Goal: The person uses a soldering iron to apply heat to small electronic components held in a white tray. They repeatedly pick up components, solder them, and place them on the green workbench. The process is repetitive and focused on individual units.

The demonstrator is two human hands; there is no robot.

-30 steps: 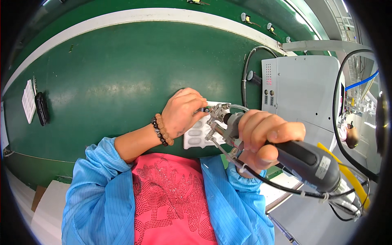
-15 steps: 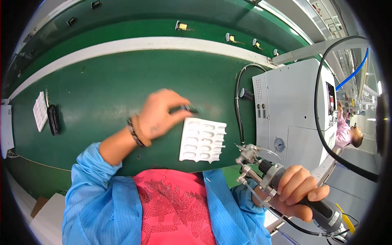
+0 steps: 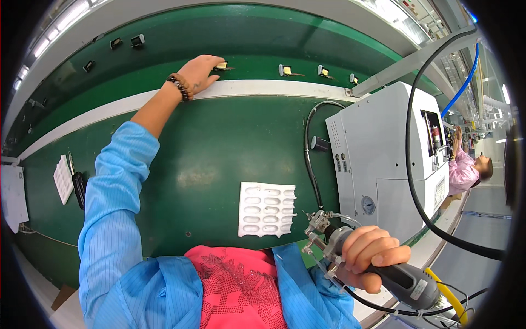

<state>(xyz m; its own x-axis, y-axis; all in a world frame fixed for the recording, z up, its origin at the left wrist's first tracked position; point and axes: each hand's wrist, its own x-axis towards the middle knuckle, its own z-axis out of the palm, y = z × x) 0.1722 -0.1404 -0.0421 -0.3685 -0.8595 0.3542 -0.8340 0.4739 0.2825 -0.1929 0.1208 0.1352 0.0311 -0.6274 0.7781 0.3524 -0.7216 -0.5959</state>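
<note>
My left hand [image 3: 198, 75] reaches over the white rail to the green belt, thumb and fingers apart around a small dark part with a yellow piece [image 3: 221, 66]. The fingertips hide some of that part; whether they touch it is unclear. In my right hand [image 3: 371, 256] is a grey and black powered screwdriver [image 3: 406, 284] with metal fittings and thin hoses at its nose. My fingers wrap round its grip, and the nose points up and left. A white moulded tray [image 3: 267, 209] with rows of oval hollows lies left of the nose.
More yellow-and-dark parts [image 3: 285, 70] sit along the belt [image 3: 246, 61]. A grey machine [image 3: 386, 142] with a gauge and black hose [image 3: 308, 153] stands at right, a black cylinder [image 3: 319, 143] beside it. Another white tray [image 3: 63, 180] lies far left. A person in pink [image 3: 466, 170] is beyond.
My left hand has gone from above the tray, where it held a small dark piece, up to the belt. The dark piece no longer shows in it. My right hand still grips the screwdriver.
</note>
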